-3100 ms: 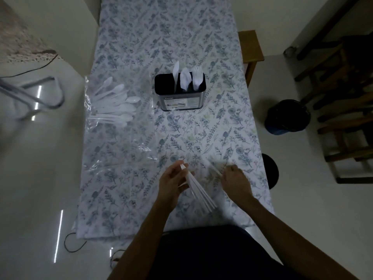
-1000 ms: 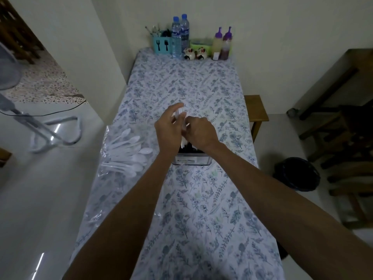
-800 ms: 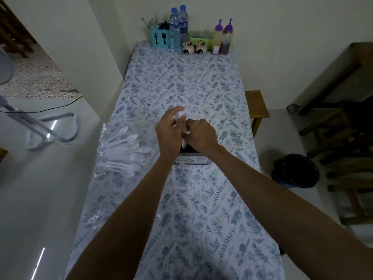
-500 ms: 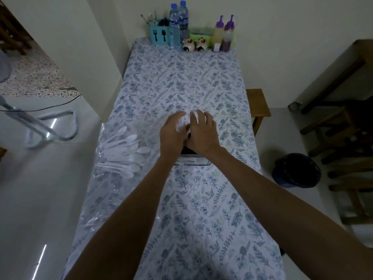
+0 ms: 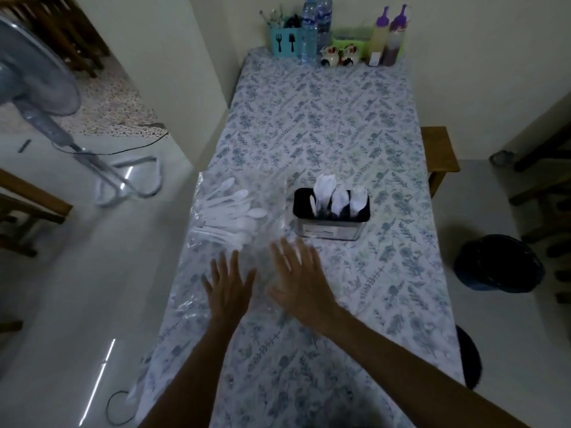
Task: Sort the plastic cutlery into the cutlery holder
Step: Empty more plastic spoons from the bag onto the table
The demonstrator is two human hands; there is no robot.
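Observation:
The black cutlery holder (image 5: 331, 222) stands in the middle of the floral table, with white plastic knives, spoons and forks upright in its compartments. A pile of white plastic spoons (image 5: 230, 216) lies on clear plastic wrap to its left. My left hand (image 5: 229, 287) hovers with spread fingers just below the spoon pile, holding nothing. My right hand (image 5: 301, 281) is beside it, fingers straight and blurred, in front of the holder and empty.
Clear plastic wrap (image 5: 191, 304) covers the table's left edge. Water bottles (image 5: 315, 26), a teal utensil caddy (image 5: 282, 41) and sauce bottles (image 5: 389, 35) stand at the far end. A fan (image 5: 40, 88) is on the floor left, a black bin (image 5: 497, 264) right.
Both hands have let go of the cutlery at the holder and drawn back toward me and left, now open. More white pieces stand in the holder than three seconds ago.

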